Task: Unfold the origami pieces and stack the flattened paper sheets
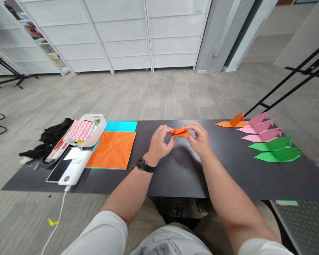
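Observation:
A small folded piece of orange paper (180,132) is held just above the dark table, between my two hands. My left hand (161,141), with a black watch on its wrist, pinches the left end of it between thumb and fingers. At the other end, my right hand (199,138) grips the paper the same way. Its folds are partly hidden by my fingertips. To the left lies a stack of square sheets, with orange paper (111,150) on top and blue paper (123,126) showing beneath.
Folded paper birds stand along the right: an orange one (232,122), several pink ones (263,136) and green ones (279,156). On the left are a white basket (102,127), a white power bank (76,166) with a cable, a phone-like slab and black cloth (54,132).

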The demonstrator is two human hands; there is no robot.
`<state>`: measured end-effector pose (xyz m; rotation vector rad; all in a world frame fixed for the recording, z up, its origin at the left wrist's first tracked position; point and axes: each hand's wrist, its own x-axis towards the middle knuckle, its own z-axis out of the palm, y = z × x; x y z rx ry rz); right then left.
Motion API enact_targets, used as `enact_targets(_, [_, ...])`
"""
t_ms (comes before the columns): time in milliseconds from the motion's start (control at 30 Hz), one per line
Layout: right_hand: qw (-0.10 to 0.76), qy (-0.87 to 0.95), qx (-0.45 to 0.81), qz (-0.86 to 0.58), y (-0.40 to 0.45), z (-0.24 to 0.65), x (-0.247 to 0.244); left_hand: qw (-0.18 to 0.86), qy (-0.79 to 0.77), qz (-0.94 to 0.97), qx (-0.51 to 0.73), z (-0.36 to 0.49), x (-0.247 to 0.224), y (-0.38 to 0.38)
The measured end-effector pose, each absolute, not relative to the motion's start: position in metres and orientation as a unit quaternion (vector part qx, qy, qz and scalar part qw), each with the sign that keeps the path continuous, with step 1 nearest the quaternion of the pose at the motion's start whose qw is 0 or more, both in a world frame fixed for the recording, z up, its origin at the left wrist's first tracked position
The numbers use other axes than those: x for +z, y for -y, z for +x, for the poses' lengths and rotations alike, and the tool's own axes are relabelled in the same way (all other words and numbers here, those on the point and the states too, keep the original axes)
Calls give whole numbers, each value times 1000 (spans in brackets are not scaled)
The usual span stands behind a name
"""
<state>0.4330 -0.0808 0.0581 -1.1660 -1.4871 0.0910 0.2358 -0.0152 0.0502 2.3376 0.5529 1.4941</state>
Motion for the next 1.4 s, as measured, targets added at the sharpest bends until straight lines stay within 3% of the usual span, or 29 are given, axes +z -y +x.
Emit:
enact_targets(233, [578, 619, 62, -528, 83, 422, 60, 205, -212, 801, 520, 236, 53, 15])
enact_targets(667, [562, 535, 189, -602, 75, 430, 43, 465, -281, 718, 435, 243, 38, 3])
enact_targets(933, [550, 546, 348, -527, 72, 439, 40, 500, -315, 680, 435, 243, 32, -4])
enact_targets(1167, [569, 493, 400, -524, 69, 445, 40, 613, -227, 651, 386, 246, 30, -3])
enact_targets(1400, [539, 490, 454, -514, 74, 437, 43, 628, -268, 593, 426, 244, 31, -7])
